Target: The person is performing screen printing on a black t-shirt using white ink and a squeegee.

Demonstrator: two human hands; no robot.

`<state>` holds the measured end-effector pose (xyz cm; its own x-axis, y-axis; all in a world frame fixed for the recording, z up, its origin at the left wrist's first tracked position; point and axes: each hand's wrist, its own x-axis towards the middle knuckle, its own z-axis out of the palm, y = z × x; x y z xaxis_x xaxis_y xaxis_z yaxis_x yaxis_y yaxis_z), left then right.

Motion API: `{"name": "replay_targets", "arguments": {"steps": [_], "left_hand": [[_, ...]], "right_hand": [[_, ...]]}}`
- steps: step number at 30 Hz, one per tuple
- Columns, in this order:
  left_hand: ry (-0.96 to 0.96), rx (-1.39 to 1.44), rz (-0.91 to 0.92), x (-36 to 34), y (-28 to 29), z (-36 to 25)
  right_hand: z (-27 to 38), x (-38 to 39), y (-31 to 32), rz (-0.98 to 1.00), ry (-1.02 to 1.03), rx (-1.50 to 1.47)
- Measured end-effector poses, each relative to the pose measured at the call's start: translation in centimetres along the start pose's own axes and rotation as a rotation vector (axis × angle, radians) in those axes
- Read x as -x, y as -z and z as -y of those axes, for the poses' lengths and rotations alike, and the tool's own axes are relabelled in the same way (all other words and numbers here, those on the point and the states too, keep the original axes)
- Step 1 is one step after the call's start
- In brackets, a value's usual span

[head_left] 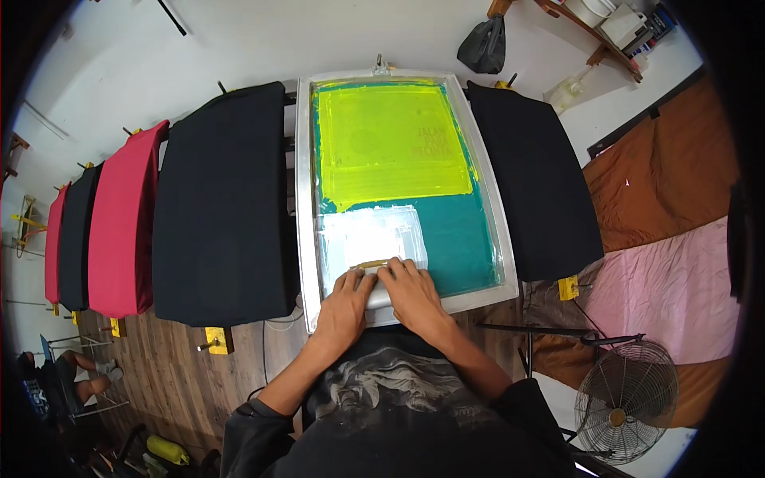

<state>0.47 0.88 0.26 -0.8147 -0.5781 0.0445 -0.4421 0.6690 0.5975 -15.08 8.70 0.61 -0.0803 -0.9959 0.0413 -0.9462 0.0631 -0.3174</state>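
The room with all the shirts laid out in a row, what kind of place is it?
Most likely a screen-printing workshop for T-shirts. Both hands, left hand and right hand, press a squeegee on a framed printing screen coated yellow and teal. Black shirts and red shirts lie stretched on boards alongside.

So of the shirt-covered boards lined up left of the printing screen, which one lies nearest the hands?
The wide black shirt board, directly beside the metal-framed screen. The red ones and the narrower black one sit farther left.

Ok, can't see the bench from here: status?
Both hands, left hand and right hand, pressing squeegee at near end of screen frame. White ink ahead. Nothing blocking.
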Motion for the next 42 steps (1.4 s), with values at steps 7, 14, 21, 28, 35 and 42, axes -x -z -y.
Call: {"name": "replay_targets", "arguments": {"steps": [7,14,21,28,35,42], "left_hand": [[0.029,0.042,-0.008,-1.0,1.9,-0.8],[-0.016,-0.021,0.023,0.8,-0.4,0.2],[0.027,-0.011,-0.005,-0.5,0.4,0.0],[0.036,0.052,0.083,1.3,-0.1,-0.5],[0.005,-0.049,-0.032,0.4,-0.9,0.5],[0.047,0.013,0.106,1.5,-0.1,-0.7]], "right_hand": [[0.5,-1.1,2.3,0.088,-0.024,0.032],[0.4,0.8,0.3,0.066,-0.009,-0.002],[0.4,-0.3,1.3,0.075,-0.006,0.025],[0.8,1.0,1.7,0.158,-0.032,-0.041],[0.7,0.4,0.0,0.026,-0.028,0.006],[1.1,1.2,1.9,0.182,-0.058,-0.021]]}}
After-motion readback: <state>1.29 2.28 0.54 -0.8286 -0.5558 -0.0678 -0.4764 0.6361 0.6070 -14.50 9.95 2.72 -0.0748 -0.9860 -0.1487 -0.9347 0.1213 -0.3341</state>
